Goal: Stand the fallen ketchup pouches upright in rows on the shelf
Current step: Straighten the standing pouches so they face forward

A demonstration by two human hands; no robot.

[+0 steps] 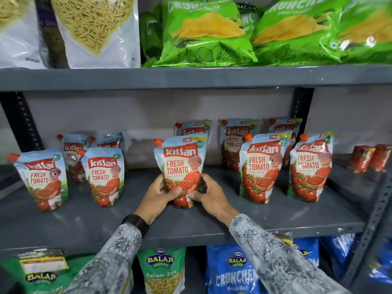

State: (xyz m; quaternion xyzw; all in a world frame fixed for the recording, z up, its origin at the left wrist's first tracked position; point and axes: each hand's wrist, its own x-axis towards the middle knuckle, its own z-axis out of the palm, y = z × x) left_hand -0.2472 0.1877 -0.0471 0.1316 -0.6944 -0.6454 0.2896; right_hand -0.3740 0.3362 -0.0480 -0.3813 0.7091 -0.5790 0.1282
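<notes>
A ketchup pouch (pixel 180 164) with an orange cap stands upright at the middle of the grey shelf (pixel 191 228). My left hand (pixel 158 195) and my right hand (pixel 209 195) grip its lower part from both sides. Other ketchup pouches stand upright around it: two in front at the left (pixel 41 179) (pixel 104 175), two in front at the right (pixel 262 166) (pixel 310 164), and several more in a back row, partly hidden.
Two small red cartons (pixel 369 158) sit at the far right of the shelf. Green chip bags (pixel 207 32) and noodle-snack bags (pixel 93 28) fill the shelf above. Snack bags (pixel 161 270) stand on the shelf below. A dark upright post (pixel 369 230) runs down the right.
</notes>
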